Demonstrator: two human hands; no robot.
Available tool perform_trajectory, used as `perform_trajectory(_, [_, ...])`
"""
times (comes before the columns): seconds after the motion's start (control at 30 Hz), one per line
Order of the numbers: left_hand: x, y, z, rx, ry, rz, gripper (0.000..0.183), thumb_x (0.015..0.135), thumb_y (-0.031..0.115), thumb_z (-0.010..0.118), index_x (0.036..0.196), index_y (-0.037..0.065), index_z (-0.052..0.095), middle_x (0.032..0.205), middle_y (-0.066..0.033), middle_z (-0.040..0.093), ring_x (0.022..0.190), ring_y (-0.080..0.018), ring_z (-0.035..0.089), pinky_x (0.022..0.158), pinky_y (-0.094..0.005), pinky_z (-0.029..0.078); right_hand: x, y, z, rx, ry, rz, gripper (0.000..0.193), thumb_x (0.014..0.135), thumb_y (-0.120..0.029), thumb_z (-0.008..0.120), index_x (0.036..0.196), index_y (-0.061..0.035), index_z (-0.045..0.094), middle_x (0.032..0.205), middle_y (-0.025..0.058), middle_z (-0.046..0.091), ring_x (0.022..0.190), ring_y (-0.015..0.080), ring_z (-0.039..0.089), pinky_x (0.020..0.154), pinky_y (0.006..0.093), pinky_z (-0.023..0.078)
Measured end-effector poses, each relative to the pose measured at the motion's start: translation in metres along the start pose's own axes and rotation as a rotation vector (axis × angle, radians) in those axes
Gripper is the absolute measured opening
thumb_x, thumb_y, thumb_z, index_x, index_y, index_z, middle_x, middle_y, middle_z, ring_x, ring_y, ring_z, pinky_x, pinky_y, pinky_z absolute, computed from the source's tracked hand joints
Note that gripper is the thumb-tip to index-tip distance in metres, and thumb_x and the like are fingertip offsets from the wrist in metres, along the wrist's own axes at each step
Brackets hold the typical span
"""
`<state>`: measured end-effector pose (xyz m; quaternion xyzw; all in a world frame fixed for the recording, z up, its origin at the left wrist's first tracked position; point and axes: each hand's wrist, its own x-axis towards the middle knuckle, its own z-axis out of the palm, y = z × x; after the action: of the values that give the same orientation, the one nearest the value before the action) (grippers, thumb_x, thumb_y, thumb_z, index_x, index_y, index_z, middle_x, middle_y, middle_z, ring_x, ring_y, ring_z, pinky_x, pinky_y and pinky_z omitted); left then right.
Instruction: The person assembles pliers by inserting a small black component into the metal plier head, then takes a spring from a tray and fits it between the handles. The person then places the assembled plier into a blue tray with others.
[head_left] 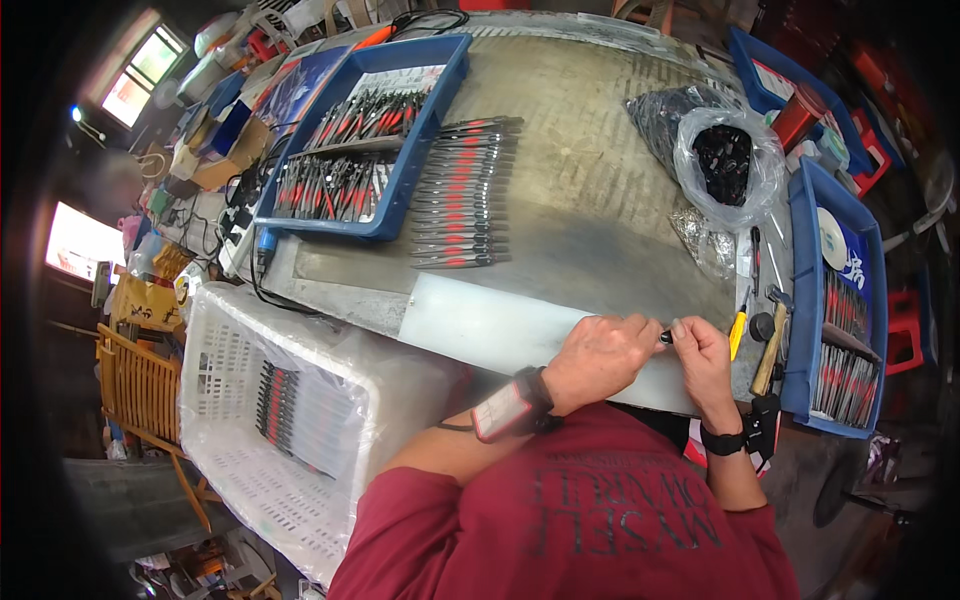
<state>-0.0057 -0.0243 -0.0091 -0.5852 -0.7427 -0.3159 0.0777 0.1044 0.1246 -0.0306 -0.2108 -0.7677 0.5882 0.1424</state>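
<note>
My left hand (600, 355) and my right hand (702, 358) meet over a white board (480, 325) at the near edge of the grey workbench (590, 190). Both pinch a small dark part (666, 337) between their fingertips. Each wrist wears a dark strap, and the left one carries a flat device. A row of red-and-black hand tools (462, 192) lies on the bench beyond my hands.
A blue tray (395, 195) of similar tools sits at the back left, another blue tray (800, 330) at the right. A clear bag of black parts (725, 160) lies at the back right. A hammer (768, 350) and a yellow-handled tool (737, 333) lie by my right hand. A white crate (260, 400) stands lower left.
</note>
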Motion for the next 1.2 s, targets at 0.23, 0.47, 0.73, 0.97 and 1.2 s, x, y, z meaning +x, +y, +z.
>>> perform_trajectory(0.23, [0.000, -0.005, -0.003, -0.037, -0.021, 0.050, 0.017, 0.083, 0.019, 0.062, 0.081, 0.005, 0.053, 0.066, -0.0071, 0.052, 0.057, -0.0237, 0.057, 0.048, -0.0357, 0.044, -0.003, -0.007, 0.001, 0.021, -0.005, -0.105, 0.016, 0.090, -0.010, 0.059, 0.079, 0.0013, 0.057, 0.069, -0.0009, 0.052, 0.065, 0.0070, 0.045, 0.058, 0.0251, 0.038])
perform_trajectory(0.47, [0.001, -0.005, 0.000, -0.002, 0.015, 0.016, 0.017, 0.083, 0.019, 0.063, 0.081, 0.005, 0.053, 0.067, -0.0077, 0.053, 0.057, -0.0260, 0.056, 0.049, -0.0368, 0.044, 0.001, 0.000, 0.006, -0.151, 0.050, -0.125, 0.022, 0.096, -0.015, 0.052, 0.082, -0.0001, 0.058, 0.071, -0.0042, 0.048, 0.068, 0.0035, 0.040, 0.059, 0.0204, 0.033])
perform_trajectory(0.73, [0.002, -0.012, -0.006, 0.044, -0.027, -0.047, 0.017, 0.084, 0.020, 0.064, 0.082, 0.006, 0.054, 0.068, -0.0088, 0.056, 0.057, -0.0268, 0.058, 0.049, -0.0385, 0.045, 0.005, 0.008, 0.001, 0.139, 0.044, -0.008, 0.028, 0.098, -0.022, 0.049, 0.100, 0.0019, 0.063, 0.075, -0.0019, 0.052, 0.071, 0.0057, 0.046, 0.063, 0.0211, 0.038])
perform_trajectory(0.97, [0.007, -0.014, -0.012, 0.065, -0.096, -0.113, 0.014, 0.080, 0.016, 0.068, 0.086, 0.007, 0.058, 0.070, -0.0097, 0.058, 0.060, -0.0296, 0.059, 0.049, -0.0400, 0.046, 0.001, 0.006, -0.001, -0.022, 0.057, -0.059, 0.019, 0.093, -0.014, 0.054, 0.097, 0.0031, 0.062, 0.079, 0.0078, 0.058, 0.071, 0.0148, 0.054, 0.065, 0.0265, 0.043])
perform_trajectory(1.2, [0.015, -0.047, -0.026, -0.018, -0.044, -0.195, 0.015, 0.083, 0.019, 0.064, 0.088, 0.006, 0.059, 0.075, -0.0131, 0.061, 0.065, -0.0357, 0.059, 0.055, -0.0435, 0.047, -0.007, -0.003, 0.003, -0.197, 0.033, -0.161, 0.017, 0.090, -0.011, 0.054, 0.094, 0.0028, 0.063, 0.076, 0.0093, 0.058, 0.069, 0.0180, 0.054, 0.064, 0.0292, 0.043])
